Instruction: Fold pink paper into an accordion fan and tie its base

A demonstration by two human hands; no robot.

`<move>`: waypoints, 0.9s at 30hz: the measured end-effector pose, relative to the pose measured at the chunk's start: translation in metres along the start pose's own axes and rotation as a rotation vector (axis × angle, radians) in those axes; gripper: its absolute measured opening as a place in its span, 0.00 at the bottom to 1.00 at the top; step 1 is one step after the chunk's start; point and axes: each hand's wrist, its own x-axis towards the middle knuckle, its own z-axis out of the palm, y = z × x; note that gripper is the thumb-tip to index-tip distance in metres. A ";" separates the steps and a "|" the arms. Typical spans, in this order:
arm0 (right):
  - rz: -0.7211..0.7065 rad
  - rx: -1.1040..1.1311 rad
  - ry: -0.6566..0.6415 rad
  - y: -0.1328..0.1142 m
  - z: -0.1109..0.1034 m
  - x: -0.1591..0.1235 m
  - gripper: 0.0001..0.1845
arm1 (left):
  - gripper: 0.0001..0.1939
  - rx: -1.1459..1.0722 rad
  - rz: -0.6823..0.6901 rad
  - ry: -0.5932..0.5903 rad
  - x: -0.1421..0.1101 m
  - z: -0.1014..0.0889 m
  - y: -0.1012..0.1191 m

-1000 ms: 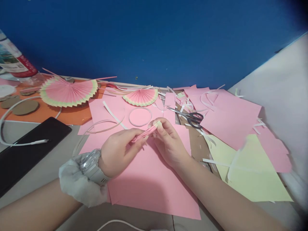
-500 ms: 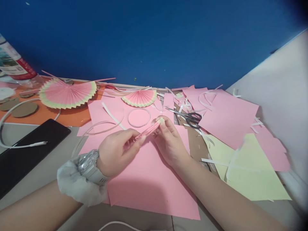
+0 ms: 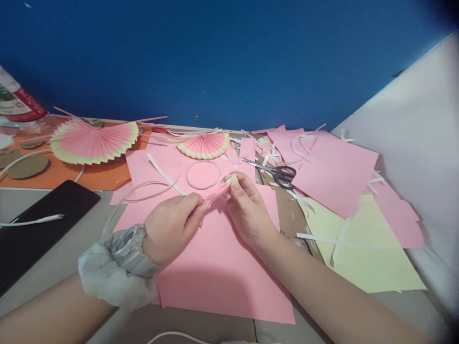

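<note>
A narrow folded pink paper strip (image 3: 216,192) with a yellow-green end is held between my two hands, above a large pink sheet (image 3: 222,272). My left hand (image 3: 174,222) pinches its lower left end between thumb and fingers. At the upper right end, my right hand (image 3: 247,205) grips it, the thumb near the yellow-green tip. Just beyond the hands lies a thin ring (image 3: 204,175). Farther back a small pleated paper fan (image 3: 204,145), pink with a yellow-green border, rests on pink paper.
A larger pleated fan (image 3: 95,142) sits on orange card (image 3: 103,179) at left, near a bottle (image 3: 19,102). A black phone (image 3: 46,229) with a white cable lies below. Scissors (image 3: 283,173), pink sheets (image 3: 337,172) and yellow-green paper (image 3: 376,258) lie right. A blue wall (image 3: 229,62) stands behind.
My left fingers have closed tighter around the lower end of the folded paper, which looks more squeezed together. The whole view has shifted slightly.
</note>
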 end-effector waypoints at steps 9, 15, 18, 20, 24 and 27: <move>0.053 -0.088 -0.257 -0.001 -0.002 -0.004 0.05 | 0.18 -0.888 -0.058 -0.314 0.005 0.002 0.001; 0.052 -0.206 -0.281 -0.001 -0.004 -0.008 0.16 | 0.16 -1.071 -0.178 -0.295 0.007 0.004 0.002; 0.025 -0.236 -0.229 0.000 -0.005 -0.007 0.15 | 0.16 -1.116 -0.198 -0.280 0.008 0.003 0.003; 0.032 -0.211 -0.190 0.001 -0.006 -0.006 0.15 | 0.16 -1.121 -0.200 -0.264 0.008 0.002 0.004; 0.024 -0.161 -0.131 0.003 -0.007 -0.005 0.12 | 0.15 -1.115 -0.210 -0.261 0.008 0.003 0.004; 0.043 -0.160 -0.127 0.004 -0.008 -0.005 0.11 | 0.16 -1.101 -0.228 -0.257 0.007 0.005 0.003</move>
